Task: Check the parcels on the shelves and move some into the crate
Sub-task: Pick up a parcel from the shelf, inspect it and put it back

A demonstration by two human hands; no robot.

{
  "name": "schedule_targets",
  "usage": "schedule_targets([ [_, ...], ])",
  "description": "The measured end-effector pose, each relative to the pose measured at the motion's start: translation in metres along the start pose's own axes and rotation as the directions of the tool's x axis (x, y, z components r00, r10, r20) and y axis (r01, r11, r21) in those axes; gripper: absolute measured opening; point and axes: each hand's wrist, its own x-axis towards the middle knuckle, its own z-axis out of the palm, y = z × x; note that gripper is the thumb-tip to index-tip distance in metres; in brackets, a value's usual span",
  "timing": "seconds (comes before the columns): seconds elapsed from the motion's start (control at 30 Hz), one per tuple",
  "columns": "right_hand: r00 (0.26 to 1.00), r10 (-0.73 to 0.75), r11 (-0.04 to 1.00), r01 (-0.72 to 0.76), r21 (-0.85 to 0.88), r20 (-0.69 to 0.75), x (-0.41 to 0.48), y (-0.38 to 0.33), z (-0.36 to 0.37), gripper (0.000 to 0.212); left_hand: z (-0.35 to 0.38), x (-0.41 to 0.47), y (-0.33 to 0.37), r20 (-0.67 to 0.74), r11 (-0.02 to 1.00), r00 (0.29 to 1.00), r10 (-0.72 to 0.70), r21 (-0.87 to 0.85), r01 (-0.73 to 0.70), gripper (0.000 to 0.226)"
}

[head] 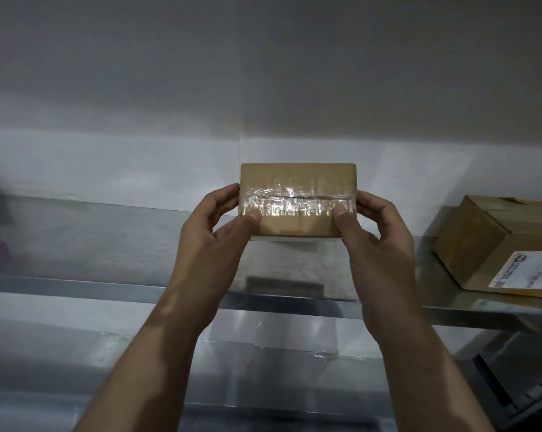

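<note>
Mid-frame, the left hand (pixel 215 227) and right hand (pixel 377 232) hold the small box (pixel 297 198) by its ends. It looks light and stiff; the shiny tape (pixel 294 204) is maybe slippery.

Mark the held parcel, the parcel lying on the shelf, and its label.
Held parcel (pixel 297 226): head view, bare cardboard near its lower edge.
Shelf parcel (pixel 475 247): head view, brown side face.
Label (pixel 528 271): head view, middle of the white sheet.

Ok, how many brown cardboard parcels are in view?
2. One small tape-sealed brown cardboard parcel is held between the left hand and right hand, centre. One larger white-labelled brown cardboard parcel lies on the steel shelf, far right, partly cropped. Others may be hidden.
</note>
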Motion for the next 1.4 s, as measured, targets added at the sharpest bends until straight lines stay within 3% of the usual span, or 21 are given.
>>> schedule_targets([
  [0.57, 0.999, -0.018, 1.0, 0.019, -0.008, 0.034, 0.001, 0.004, 0.004, 0.028, -0.01, 0.005, -0.004, 0.043, 0.999, 0.998, 0.048, 0.006, -0.049, 0.034],
  [0.73, 0.998, -0.019, 1.0, 0.02, -0.02, 0.057, 0.003, 0.006, 0.005, 0.033, -0.016, 0.01, -0.007, -0.041, 0.999, 0.999, -0.003, -0.043, 0.001, 0.031],
  [0.87, 0.997, -0.015, 1.0, 0.016, -0.013, 0.073, 0.004, 0.008, 0.004, 0.02, -0.017, 0.012, -0.009, -0.079, 0.999, 0.997, -0.023, -0.04, 0.02, 0.037],
  [1.03, 0.998, -0.011, 0.998, 0.015, -0.06, 0.064, 0.005, 0.012, 0.006, 0.038, -0.012, 0.012, -0.017, -0.037, 0.999, 0.999, -0.012, 0.038, 0.013, 0.038],
  [1.4, 0.996, -0.038, 0.993, 0.047, -0.108, 0.079, 0.009, 0.022, 0.007, 0.04, -0.012, 0.019, -0.025, -0.055, 0.998, 0.998, -0.014, 0.056, 0.017, 0.04],
])
